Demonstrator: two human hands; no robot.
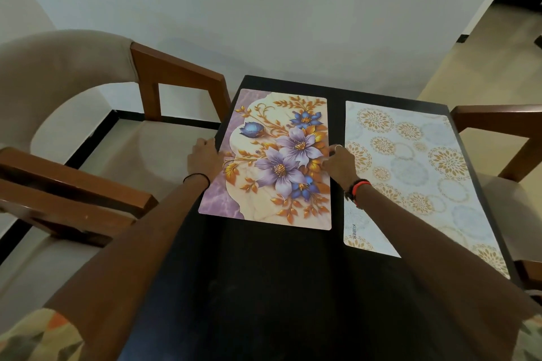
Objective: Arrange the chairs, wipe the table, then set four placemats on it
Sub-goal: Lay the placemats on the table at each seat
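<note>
Placemat with flowers (278,161) lies flat on desk (264,272) far-left, long axis running away from the person, left grip (202,158) curled on its left long edge, right grip (341,164) pinching the right edge, both equally near, circle-print placemat (410,170) just beside.

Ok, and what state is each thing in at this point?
Table: two placemats on it, two still missing.
Flower placemat: flat, held at both side edges.
Circle placemat: flat, untouched.
Left hand: curled on the flower one's left edge.
Right hand: pinching its right edge.
Left chair: drawn up to the table.
Right chair: likewise.
</note>
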